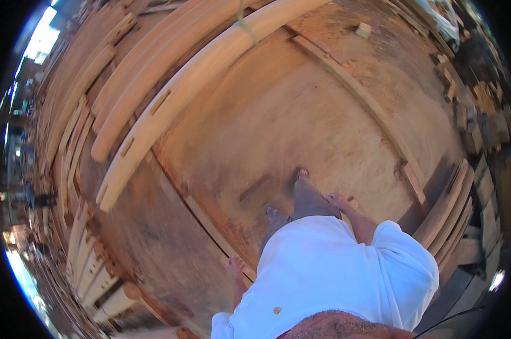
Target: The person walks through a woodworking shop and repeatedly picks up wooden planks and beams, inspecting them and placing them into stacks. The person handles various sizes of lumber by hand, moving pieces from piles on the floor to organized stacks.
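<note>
My left hand hangs low at my left side, fingers loosely apart and nothing visible in them. Below it a narrow wooden strip runs along the floor. At my right thigh is my right hand, its fingers small and blurred. A small pale patch shows beside that wrist; whether it is held I cannot make out. Neither hand touches the long curved-looking timber at the upper left, which has slots cut in it and a green strap around it.
More rounded timbers lie in rows at the left, and slotted posts at the lower left. A beam crosses the floor ahead. Stacked planks lie at the right, near wood offcuts. A small block sits farther off.
</note>
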The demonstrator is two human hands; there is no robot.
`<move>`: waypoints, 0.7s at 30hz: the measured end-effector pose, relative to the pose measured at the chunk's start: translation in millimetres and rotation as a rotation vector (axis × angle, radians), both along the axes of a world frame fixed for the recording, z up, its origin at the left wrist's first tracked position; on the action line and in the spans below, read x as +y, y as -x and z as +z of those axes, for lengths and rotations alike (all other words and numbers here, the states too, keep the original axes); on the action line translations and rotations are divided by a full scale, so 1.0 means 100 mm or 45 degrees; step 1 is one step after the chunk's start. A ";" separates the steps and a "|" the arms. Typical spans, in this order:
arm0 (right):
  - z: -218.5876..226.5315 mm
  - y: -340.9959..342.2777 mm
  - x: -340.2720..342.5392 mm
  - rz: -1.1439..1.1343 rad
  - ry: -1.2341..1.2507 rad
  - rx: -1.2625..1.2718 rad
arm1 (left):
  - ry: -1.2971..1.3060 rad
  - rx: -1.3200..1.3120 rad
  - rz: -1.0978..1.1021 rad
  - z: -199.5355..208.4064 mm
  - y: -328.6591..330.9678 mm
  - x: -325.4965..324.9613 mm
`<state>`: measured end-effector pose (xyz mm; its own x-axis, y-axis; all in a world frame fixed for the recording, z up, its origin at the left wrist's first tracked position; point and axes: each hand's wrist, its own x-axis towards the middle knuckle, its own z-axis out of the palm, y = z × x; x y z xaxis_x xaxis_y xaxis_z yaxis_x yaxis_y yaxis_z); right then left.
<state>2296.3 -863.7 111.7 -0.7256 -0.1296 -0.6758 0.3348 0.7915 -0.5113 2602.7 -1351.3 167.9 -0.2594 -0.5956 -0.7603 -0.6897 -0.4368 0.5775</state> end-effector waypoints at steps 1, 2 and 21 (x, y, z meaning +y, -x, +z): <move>0.03 0.04 -0.02 -0.158 0.018 -0.113 | 0.068 -0.051 0.175 0.02 0.22 -0.22; -0.07 0.06 0.17 -0.181 -0.019 -0.070 | 0.101 0.016 0.120 0.04 0.55 -0.26; -0.32 4.38 1.67 -0.704 0.461 -0.052 | 0.309 0.221 -0.422 -0.09 4.69 1.05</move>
